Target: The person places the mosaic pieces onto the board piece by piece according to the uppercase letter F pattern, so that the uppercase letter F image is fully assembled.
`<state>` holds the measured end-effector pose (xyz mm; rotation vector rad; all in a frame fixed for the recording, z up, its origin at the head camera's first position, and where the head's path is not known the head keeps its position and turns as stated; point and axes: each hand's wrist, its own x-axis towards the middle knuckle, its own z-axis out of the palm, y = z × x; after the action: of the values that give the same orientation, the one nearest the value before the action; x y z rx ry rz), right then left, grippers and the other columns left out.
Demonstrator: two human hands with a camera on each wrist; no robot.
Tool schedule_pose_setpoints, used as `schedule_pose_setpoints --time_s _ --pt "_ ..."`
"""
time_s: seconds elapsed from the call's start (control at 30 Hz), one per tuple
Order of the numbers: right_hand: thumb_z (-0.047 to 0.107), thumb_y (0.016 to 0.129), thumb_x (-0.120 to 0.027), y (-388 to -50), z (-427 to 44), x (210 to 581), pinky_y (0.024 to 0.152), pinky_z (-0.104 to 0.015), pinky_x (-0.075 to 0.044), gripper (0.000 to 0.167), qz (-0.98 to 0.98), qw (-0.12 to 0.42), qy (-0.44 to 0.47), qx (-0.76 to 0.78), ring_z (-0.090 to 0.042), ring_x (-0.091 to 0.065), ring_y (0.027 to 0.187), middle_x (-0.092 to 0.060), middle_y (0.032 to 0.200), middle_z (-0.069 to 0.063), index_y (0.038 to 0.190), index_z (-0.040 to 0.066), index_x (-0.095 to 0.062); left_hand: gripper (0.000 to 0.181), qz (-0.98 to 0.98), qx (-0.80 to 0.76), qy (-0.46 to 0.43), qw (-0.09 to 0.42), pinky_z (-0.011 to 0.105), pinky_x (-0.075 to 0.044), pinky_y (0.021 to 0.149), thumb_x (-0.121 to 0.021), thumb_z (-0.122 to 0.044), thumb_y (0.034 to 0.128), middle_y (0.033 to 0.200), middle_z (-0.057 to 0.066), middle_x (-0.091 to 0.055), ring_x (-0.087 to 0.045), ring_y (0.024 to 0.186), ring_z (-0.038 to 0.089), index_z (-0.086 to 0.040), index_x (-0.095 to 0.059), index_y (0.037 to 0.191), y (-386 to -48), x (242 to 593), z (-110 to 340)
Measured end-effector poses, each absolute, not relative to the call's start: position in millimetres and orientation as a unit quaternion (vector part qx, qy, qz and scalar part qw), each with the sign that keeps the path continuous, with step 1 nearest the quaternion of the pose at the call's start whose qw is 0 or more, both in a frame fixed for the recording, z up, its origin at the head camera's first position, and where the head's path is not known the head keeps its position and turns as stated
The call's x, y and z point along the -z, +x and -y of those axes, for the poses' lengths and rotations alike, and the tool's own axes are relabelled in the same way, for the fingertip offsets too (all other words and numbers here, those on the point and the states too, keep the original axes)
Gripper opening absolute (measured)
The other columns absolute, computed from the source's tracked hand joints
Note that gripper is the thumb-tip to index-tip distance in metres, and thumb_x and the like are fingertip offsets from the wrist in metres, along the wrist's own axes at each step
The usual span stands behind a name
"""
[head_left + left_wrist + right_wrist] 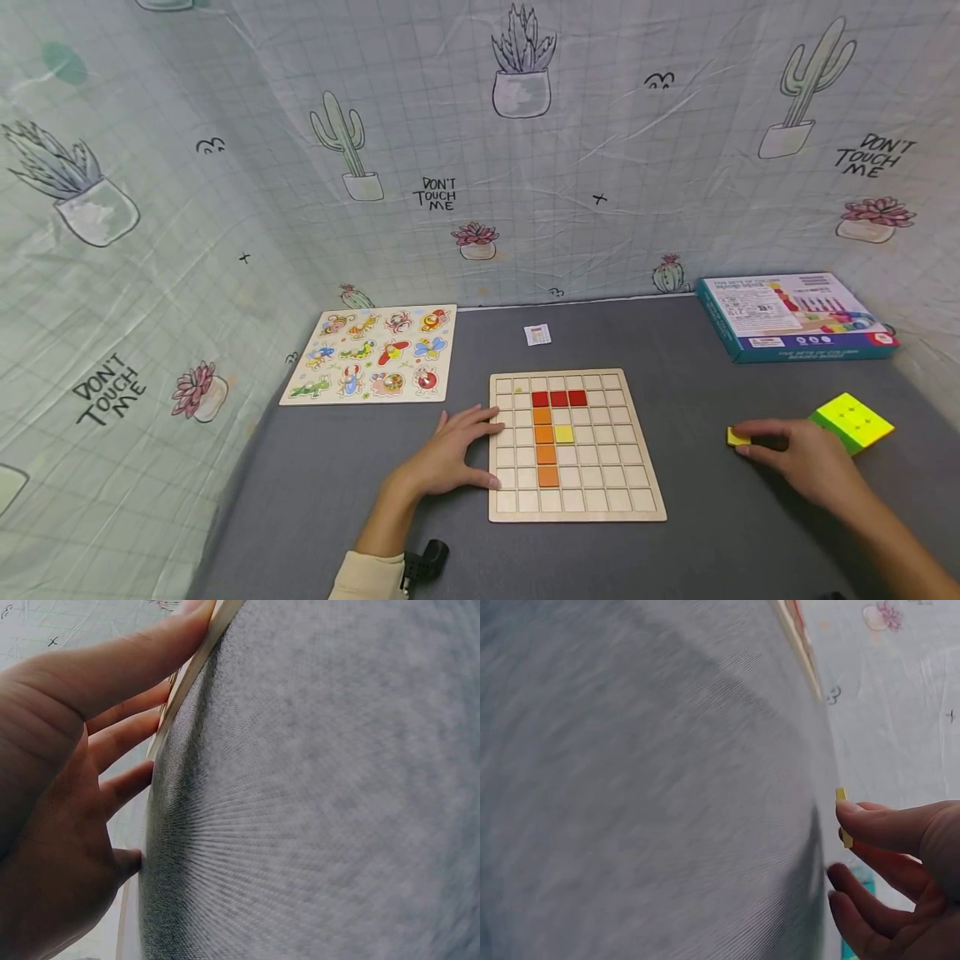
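Observation:
A wooden grid board [600, 500] lies on the grey table, bearing a row of red square tiles [558, 399], a column of orange tiles [546, 455] and one yellow tile [563, 434]. My left hand [442, 454] touches the board's left edge with spread fingers; the left wrist view shows the thumb [150, 656] against that edge. To the right of the board, my right hand [813, 458] pinches another yellow tile [737, 437] between thumb and finger. In the right wrist view this tile [841, 794] is seen edge-on, partly covered by the thumb.
Behind my right hand sits a yellow-green puzzle cube [855, 421]. A boxed bead set [795, 317] lies at the back right, and an insect picture board [371, 354] at the back left. A small printed card [537, 335] lies behind the grid board. Patterned cloth [420, 125] hangs behind the table.

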<state>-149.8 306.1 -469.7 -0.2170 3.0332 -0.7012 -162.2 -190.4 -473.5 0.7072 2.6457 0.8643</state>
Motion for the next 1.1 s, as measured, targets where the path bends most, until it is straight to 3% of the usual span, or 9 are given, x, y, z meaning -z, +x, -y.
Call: schedule_pose_setpoints --time_s 0.1,0.17,0.33,0.5,0.7,1.0,1.1 --pt "0.026 0.085 -0.082 -151.4 -299.2 464.3 0.069 -0.017 -0.05 0.031 -0.968 0.007 -0.077 0.24 -0.01 -0.072 0.087 -0.079 0.109 -0.015 0.112 0.011 -0.08 0.079 -0.913 -0.297 0.244 0.134 0.076 -0.003 0.121 -0.088 -0.038 0.078 0.164 0.007 -0.04 -0.027 0.158 0.035 -0.013 -0.057 0.146 -162.2 474.0 190.8" --pt "0.023 0.085 -0.082 -153.0 -293.1 460.5 0.069 -0.012 -0.049 0.03 -0.965 0.003 -0.084 0.248 -0.006 -0.07 0.086 -0.078 0.11 -0.016 0.112 0.009 -0.079 0.079 -0.914 -0.296 0.244 0.134 0.076 -0.003 0.121 -0.088 -0.038 0.0781 0.164 0.007 -0.04 -0.027 0.158 0.035 -0.013 -0.057 0.146 -162.0 474.1 191.2" --pt "0.017 0.084 -0.082 -157.5 -274.1 453.0 0.071 -0.009 -0.048 0.03 -0.959 -0.023 -0.108 0.261 -0.026 -0.072 0.092 -0.076 0.114 -0.018 0.112 0.007 -0.079 0.079 -0.914 -0.295 0.242 0.134 0.076 -0.003 0.122 -0.088 -0.038 0.078 0.164 0.007 -0.04 -0.027 0.158 0.035 -0.014 -0.057 0.146 -161.7 474.8 192.0" --pt "0.017 0.085 -0.082 -161.7 -254.7 448.5 0.074 -0.009 -0.05 0.027 -0.953 -0.036 -0.117 0.277 -0.013 -0.071 0.091 -0.076 0.115 -0.015 0.11 0.008 -0.08 0.079 -0.913 -0.299 0.244 0.133 0.077 -0.003 0.121 -0.088 -0.038 0.0778 0.164 0.007 -0.04 -0.027 0.158 0.036 -0.013 -0.057 0.146 -162.4 476.2 191.6" --pt "0.016 0.086 -0.081 -164.9 -230.6 444.6 0.074 -0.02 -0.059 0.027 -0.943 -0.025 -0.128 0.307 -0.032 -0.073 0.099 -0.076 0.115 -0.017 0.111 0.006 -0.079 0.079 -0.913 -0.3 0.245 0.127 0.078 -0.004 0.12 -0.089 -0.038 0.0766 0.164 0.009 -0.041 -0.027 0.157 0.036 -0.013 -0.058 0.145 -163.3 476.1 190.0" --pt "0.015 0.087 -0.08 -169.0 -194.4 450.8 0.08 -0.035 -0.062 0.022 -0.932 -0.003 -0.135 0.338 -0.029 -0.073 0.102 -0.077 0.114 -0.013 0.108 0.007 -0.081 0.079 -0.912 -0.303 0.243 0.128 0.077 -0.004 0.121 -0.089 -0.037 0.0759 0.164 0.008 -0.04 -0.027 0.158 0.035 -0.014 -0.058 0.145 -163.4 476.3 189.6" --pt "0.014 0.086 -0.08 -170.1 -183.4 453.0 0.08 -0.031 -0.061 0.022 -0.928 0.005 -0.138 0.347 -0.028 -0.073 0.103 -0.077 0.113 -0.012 0.107 0.007 -0.081 0.079 -0.912 -0.306 0.242 0.129 0.077 -0.003 0.121 -0.089 -0.037 0.076 0.164 0.008 -0.04 -0.027 0.158 0.035 -0.013 -0.058 0.145 -163.5 476.5 189.7"
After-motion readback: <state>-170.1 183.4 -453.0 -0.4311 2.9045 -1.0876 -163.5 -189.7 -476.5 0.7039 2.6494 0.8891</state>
